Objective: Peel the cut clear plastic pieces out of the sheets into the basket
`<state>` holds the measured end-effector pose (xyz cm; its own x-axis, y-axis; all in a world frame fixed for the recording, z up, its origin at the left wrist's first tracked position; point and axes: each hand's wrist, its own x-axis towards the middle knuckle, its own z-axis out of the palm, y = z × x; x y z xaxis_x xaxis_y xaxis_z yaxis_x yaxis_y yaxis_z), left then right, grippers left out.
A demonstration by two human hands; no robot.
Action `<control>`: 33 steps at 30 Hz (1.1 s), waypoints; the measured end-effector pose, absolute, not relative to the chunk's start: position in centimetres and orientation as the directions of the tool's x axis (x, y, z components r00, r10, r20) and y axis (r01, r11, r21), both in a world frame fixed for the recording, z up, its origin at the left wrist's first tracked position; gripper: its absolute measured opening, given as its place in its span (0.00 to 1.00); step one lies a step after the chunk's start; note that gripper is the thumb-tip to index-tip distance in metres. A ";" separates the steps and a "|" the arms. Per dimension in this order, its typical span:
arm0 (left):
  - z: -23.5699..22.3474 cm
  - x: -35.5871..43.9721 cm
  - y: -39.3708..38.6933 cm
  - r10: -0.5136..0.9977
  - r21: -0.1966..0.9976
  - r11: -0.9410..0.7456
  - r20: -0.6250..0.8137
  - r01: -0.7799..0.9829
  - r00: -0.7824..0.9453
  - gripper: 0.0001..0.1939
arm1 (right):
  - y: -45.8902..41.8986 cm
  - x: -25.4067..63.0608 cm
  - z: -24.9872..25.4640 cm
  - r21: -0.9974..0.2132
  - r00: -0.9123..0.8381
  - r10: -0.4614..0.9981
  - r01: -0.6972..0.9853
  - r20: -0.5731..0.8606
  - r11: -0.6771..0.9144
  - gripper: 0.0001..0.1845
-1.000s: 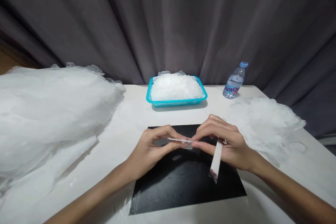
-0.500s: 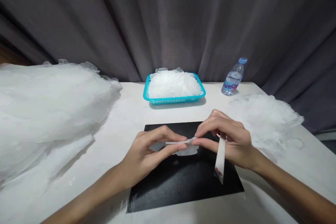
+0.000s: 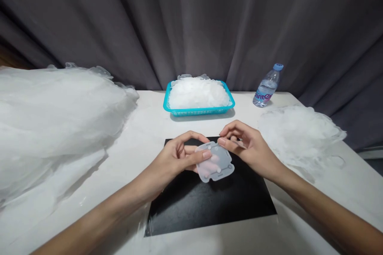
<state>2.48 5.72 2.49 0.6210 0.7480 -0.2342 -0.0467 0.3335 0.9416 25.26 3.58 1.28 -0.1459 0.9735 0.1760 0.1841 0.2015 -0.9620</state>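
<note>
Over a black mat (image 3: 209, 207), my left hand (image 3: 179, 153) grips a thin, translucent plastic piece (image 3: 223, 163) between thumb and fingers. The piece is roughly square, with rounded, notched edges, small slots and round dots; my fingers show through it. My right hand (image 3: 248, 145) is closed, its thumb at the piece's upper right corner. A slim strip (image 3: 240, 144) shows edge-on among the right fingers, mostly hidden; its kind I cannot make out.
A blue basket (image 3: 197, 110) heaped with translucent pieces stands at the back of the white table (image 3: 149, 111). Right of it is a water bottle (image 3: 267, 87). A large translucent pile (image 3: 60, 115) covers the left, a smaller pile (image 3: 302, 131) the right.
The plastic piece has turned from edge-on to face-up, tilted toward me. My right hand has rotated, and the white strip that hung below it is now mostly out of sight.
</note>
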 end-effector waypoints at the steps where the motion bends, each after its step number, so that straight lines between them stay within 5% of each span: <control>1: 2.4 2.5 5.8 0.747 0.936 0.347 -0.244 -0.050 0.619 0.15 | 3.8 25.3 1.1 -0.967 -0.165 0.975 0.183 0.149 0.179 0.12; 17: 2.6 2.1 6.3 0.817 0.972 0.231 -0.167 -0.047 0.552 0.17 | 3.9 26.1 2.0 -0.999 -0.342 0.939 0.040 -0.038 -0.026 0.18; 21: 2.2 1.2 7.5 0.820 0.986 0.168 -0.141 0.003 0.555 0.19 | 4.8 26.2 1.1 -0.996 -0.276 0.960 0.069 0.042 0.063 0.17; 26: 2.9 -1.9 10.0 0.864 0.972 -0.039 -0.083 0.232 0.496 0.20 | 10.8 26.0 1.9 -0.929 -0.106 0.943 0.167 0.317 0.331 0.18; 29: 4.2 -4.4 11.0 0.888 0.813 -0.248 -0.025 0.526 0.458 0.20 | 17.0 25.4 3.1 -0.865 -0.029 0.897 0.251 0.442 0.434 0.20; 33: 6.1 -8.0 12.4 0.930 0.303 -0.359 0.038 0.883 0.365 0.23 | 23.9 24.4 3.2 -0.848 0.007 0.908 0.362 0.418 0.388 0.16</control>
